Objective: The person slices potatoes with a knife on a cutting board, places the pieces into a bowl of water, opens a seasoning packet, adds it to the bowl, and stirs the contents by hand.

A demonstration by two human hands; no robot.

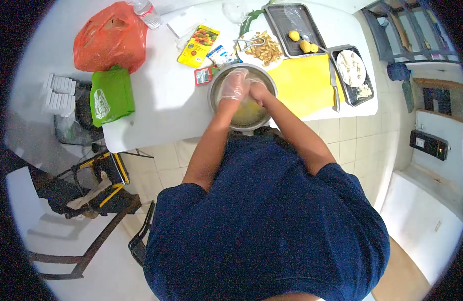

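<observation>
White table; left hand, right hand together in metal bowl, grip unclear; apparently working contents; next move likely needs steady bowl

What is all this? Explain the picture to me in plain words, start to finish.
There is no machine here: these are a person's own hands. The one picture comes from a camera worn on the head, looking down past the chest at a white table. The left hand, in a clear plastic glove, and the right hand meet over a metal bowl. What their fingers hold, if anything, is too hidden to tell. Right of the bowl lie a yellow sheet, a knife and two dark trays; the farther tray bears yellow lumps. Off to the left are a red bag and a green bag.
</observation>
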